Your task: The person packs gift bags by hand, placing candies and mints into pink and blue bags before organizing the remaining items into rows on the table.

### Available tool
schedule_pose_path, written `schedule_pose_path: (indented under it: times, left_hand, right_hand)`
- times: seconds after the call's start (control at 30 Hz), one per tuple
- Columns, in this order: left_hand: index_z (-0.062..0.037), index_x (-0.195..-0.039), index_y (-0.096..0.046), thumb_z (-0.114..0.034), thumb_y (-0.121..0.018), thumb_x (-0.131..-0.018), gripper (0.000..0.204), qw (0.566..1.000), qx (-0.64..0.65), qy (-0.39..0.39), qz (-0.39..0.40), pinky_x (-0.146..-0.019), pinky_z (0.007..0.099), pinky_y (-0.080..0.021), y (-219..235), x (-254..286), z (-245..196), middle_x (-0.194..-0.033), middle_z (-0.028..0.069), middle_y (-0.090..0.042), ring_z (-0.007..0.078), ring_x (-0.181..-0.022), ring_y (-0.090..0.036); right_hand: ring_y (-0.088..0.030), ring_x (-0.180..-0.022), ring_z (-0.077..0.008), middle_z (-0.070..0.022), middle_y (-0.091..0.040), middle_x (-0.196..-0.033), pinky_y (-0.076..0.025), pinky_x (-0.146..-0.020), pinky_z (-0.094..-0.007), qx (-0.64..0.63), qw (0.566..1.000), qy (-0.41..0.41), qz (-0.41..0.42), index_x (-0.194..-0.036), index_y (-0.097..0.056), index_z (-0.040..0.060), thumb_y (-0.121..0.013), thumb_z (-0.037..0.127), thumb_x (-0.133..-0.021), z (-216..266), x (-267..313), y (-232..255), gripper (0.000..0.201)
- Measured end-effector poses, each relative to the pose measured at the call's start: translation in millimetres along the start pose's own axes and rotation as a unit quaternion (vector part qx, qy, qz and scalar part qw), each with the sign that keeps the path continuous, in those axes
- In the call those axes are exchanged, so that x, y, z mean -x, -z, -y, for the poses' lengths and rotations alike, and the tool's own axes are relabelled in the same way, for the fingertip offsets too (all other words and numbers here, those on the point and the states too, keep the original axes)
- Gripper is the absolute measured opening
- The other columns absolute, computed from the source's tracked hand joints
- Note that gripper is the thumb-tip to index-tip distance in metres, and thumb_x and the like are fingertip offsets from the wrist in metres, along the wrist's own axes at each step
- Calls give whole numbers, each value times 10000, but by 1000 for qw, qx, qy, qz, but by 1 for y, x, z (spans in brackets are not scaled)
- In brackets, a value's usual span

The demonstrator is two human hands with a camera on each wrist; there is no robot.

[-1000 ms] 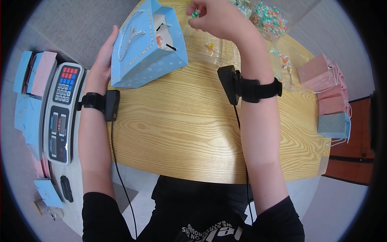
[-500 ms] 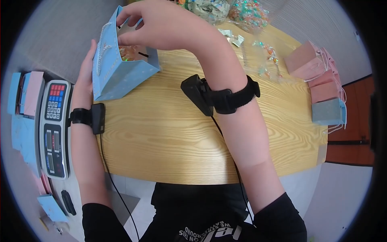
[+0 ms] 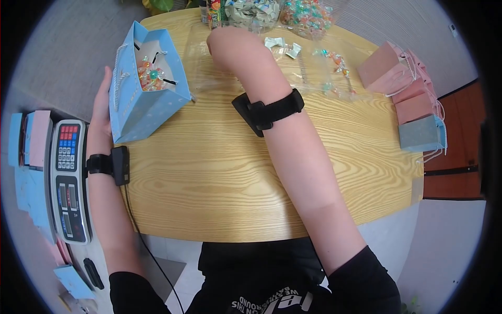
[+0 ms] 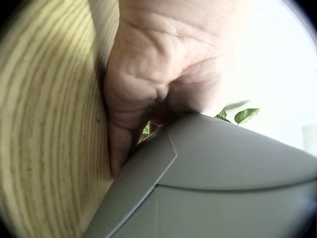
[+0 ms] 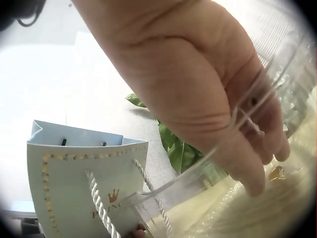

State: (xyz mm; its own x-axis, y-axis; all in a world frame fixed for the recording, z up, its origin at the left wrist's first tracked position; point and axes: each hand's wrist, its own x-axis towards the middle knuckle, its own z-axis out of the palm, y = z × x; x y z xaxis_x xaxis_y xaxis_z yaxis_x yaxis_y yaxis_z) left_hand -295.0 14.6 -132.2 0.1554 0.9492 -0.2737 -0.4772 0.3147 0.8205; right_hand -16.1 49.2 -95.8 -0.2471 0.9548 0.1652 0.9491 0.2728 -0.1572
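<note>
Wood-grained tabletop (image 3: 219, 172) spread beneath the blue bag (image 3: 154, 112). At the bag's left, the left hand (image 3: 102, 102) lay flat against it, fingers extended, presumably for steadiness; some were hidden. Right of the bag, the right hand (image 5: 198, 94), loosely spread, apparently empty, dipped into a clear tray (image 5: 173, 184) near a gold sweet (image 5: 278, 172). Beyond, piled sweets (image 3: 306, 20) were cut off.

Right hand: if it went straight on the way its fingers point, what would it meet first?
Probably the small gold-wrapped candy in the clear tray, just beyond its fingers, though depth is unclear.
</note>
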Motion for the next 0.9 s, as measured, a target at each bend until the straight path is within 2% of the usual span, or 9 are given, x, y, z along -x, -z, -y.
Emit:
schedule_pose_path:
  times: [0.17,0.37,0.43,0.47,0.53,0.67,0.73,0.87,0.9]
  left_hand:
    - [10,-1223,-558,-485,-467,-985,557,1000,7,7,17,-794,351,-594,7,-3,0,-1129,182,-645,241,-967,-678]
    - [9,-1232,-549,-485,-463,-986,559,1000,7,-8,4,-803,362,-592,1,1,0,-1133,185,-645,243,-973,-676]
    - [5,-1235,-549,-491,-464,-984,562,1000,9,-6,17,-813,365,-587,2,0,0,-1140,182,-643,246,-977,-673]
    - [-2,-1235,-552,-496,-466,-982,561,1000,6,-7,2,-823,368,-580,-1,2,0,-1148,176,-641,250,-982,-669]
    - [-9,-1236,-554,-500,-468,-980,561,1000,3,-5,-6,-832,370,-573,-5,1,2,-1157,170,-639,254,-987,-664]
    - [-23,-1250,-555,-511,-469,-977,566,1000,2,-7,-2,-873,384,-550,-5,2,0,-1177,161,-632,261,-1012,-647]
    - [-25,-1253,-555,-512,-468,-977,567,1000,-18,-11,13,-885,387,-545,-6,4,-1,-1179,161,-630,260,-1026,-641]
    - [-26,-1258,-554,-502,-471,-979,558,999,-13,-15,-30,-906,393,-531,-3,1,0,-1178,156,-630,262,-1038,-634]
    - [-28,-1260,-553,-493,-475,-980,549,999,-15,-27,-41,-904,392,-531,-2,-1,-2,-1172,154,-631,262,-1040,-633]
  right_hand:
    - [-673,-890,-323,-129,-702,-954,-552,-754,-411,17,997,-26,72,-929,-721,87,-608,33,-775,-2,-3,-7,198]
    - [-673,-857,-319,-134,-698,-907,-547,-743,-385,-100,989,71,-81,-927,-720,91,-599,43,-754,7,-12,11,216]
    - [-677,-875,-307,-132,-699,-910,-550,-720,-384,-269,944,135,-133,-897,-722,76,-638,41,-691,22,-4,31,225]
    - [-677,-875,-307,-132,-699,-910,-550,-720,-384,-267,945,133,-134,-897,-722,76,-638,41,-691,29,0,35,225]
    - [-674,-853,-302,-127,-697,-890,-548,-718,-391,-360,901,184,-159,-885,-717,83,-668,30,-656,42,6,38,240]
    - [-680,-828,-282,-118,-702,-866,-544,-746,-371,-289,917,222,-162,-946,-723,99,-649,102,-701,55,10,34,256]
    - [-681,-803,-285,-108,-708,-847,-543,-743,-371,-255,941,217,-51,-953,-727,103,-648,139,-706,56,19,39,262]
    - [-679,-819,-292,-105,-713,-868,-539,-753,-372,-248,943,186,-121,-967,-728,100,-632,170,-733,43,34,66,262]
    - [-668,-874,-297,-113,-704,-858,-535,-766,-396,-277,926,178,-184,-940,-733,111,-649,163,-724,35,38,72,237]
